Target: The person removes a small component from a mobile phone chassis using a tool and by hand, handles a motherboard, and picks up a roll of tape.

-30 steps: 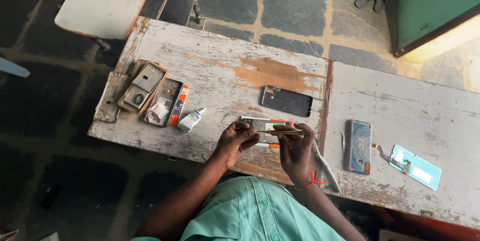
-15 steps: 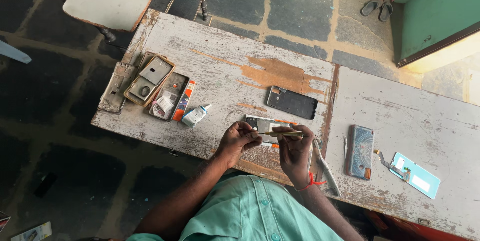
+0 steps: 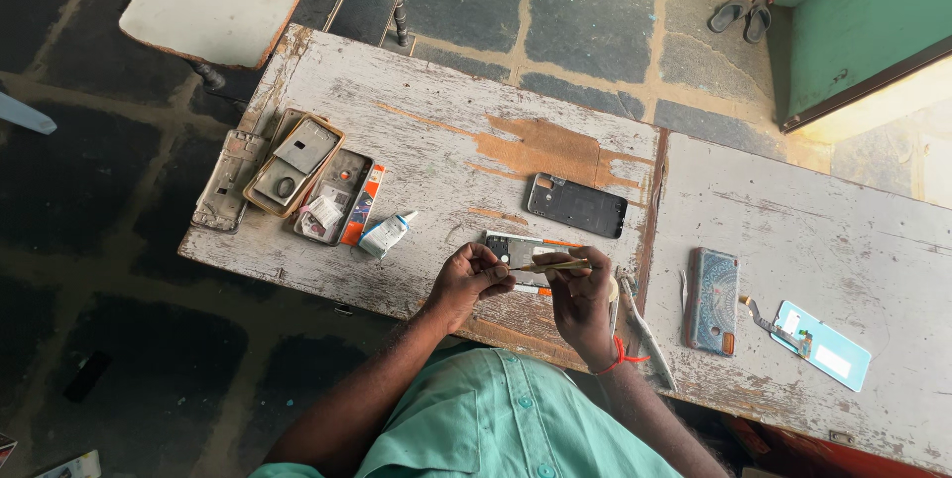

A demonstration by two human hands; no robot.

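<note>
Phone part: lies flat under the fingertips.
Right hand: pinches thin stick.
Left hand: fingers curled, steadying.
Tip: press softly.

Dark stone-slab floor, green wall, worn white tables.

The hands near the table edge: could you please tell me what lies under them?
Under the left hand and right hand lies an opened phone frame on the wooden table; its lower part is covered by the hands.

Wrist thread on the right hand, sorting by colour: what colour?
Red wrist thread, head view.
</note>
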